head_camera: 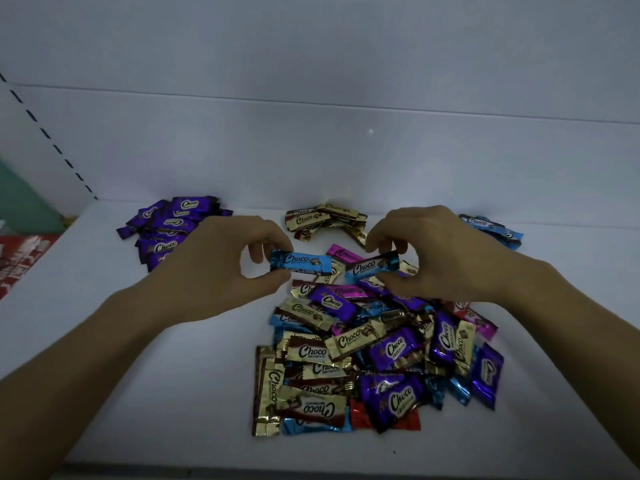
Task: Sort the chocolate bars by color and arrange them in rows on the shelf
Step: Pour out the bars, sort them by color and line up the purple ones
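A mixed heap of chocolate bars (377,355) in purple, gold, blue, pink and red wrappers lies on the white shelf (173,393), right of centre. My left hand (221,271) pinches a blue bar (300,262) by its left end, above the heap's far edge. My right hand (440,258) pinches a second blue bar (372,267) by its right end. Three sorted piles sit along the back: purple bars (169,226) at the left, gold bars (325,220) in the middle, blue bars (491,228) at the right, partly hidden behind my right hand.
The shelf's white back wall (311,150) rises just behind the piles. A slotted upright (52,140) runs along the left side, with red packaging (17,261) beyond it. The shelf's front edge (242,471) runs along the bottom.
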`<state>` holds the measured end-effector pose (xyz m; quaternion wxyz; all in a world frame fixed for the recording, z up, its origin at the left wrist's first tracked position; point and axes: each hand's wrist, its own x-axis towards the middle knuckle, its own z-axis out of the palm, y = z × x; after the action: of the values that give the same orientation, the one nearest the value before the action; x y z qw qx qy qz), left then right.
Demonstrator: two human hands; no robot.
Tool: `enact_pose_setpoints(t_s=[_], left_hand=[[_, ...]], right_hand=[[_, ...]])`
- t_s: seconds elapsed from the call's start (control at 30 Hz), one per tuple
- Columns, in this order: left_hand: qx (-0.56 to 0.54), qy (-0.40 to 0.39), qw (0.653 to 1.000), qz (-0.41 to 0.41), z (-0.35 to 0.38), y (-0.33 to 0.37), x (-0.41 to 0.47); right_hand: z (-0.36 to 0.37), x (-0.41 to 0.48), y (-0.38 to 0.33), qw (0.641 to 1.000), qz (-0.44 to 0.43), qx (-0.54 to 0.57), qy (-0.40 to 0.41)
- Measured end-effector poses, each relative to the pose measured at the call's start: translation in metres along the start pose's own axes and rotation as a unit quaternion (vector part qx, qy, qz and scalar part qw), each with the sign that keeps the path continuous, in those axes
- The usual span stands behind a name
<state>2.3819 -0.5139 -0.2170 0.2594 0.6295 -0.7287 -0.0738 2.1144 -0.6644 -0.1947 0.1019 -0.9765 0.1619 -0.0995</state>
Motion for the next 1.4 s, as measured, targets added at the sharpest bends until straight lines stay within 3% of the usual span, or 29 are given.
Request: enact_pose_setpoints(t_s=[0.2, 0.37, 0.53, 0.7, 1.0, 1.4], left_hand=[[-0.034, 0.007, 0.999, 0.007, 0.026, 0.024, 0.041], [-0.082, -0.005, 0.997, 0.010, 0.065, 0.050, 0.102], [-0.037, -0.022, 0.999, -0.005, 0.113, 0.078, 0.162], [0.014, -0.044, 0.999, -0.022, 0.153, 0.093, 0.197], [0.031, -0.041, 0.998, -0.029, 0.140, 0.085, 0.190], [0.017, -0.114, 0.993, -0.002, 0.044, 0.047, 0.067]], right_hand=[[-0.005, -0.028, 0.027, 0.998, 0.032, -0.010, 0.058], [-0.006, -0.063, 0.069, 0.985, 0.115, -0.013, 0.131], [-0.004, -0.089, 0.125, 0.956, 0.226, -0.018, 0.189], [-0.003, -0.093, 0.158, 0.942, 0.270, -0.012, 0.196], [0.002, -0.084, 0.158, 0.958, 0.223, -0.054, 0.170], [0.011, -0.038, 0.052, 0.999, 0.009, 0.030, 0.037]])
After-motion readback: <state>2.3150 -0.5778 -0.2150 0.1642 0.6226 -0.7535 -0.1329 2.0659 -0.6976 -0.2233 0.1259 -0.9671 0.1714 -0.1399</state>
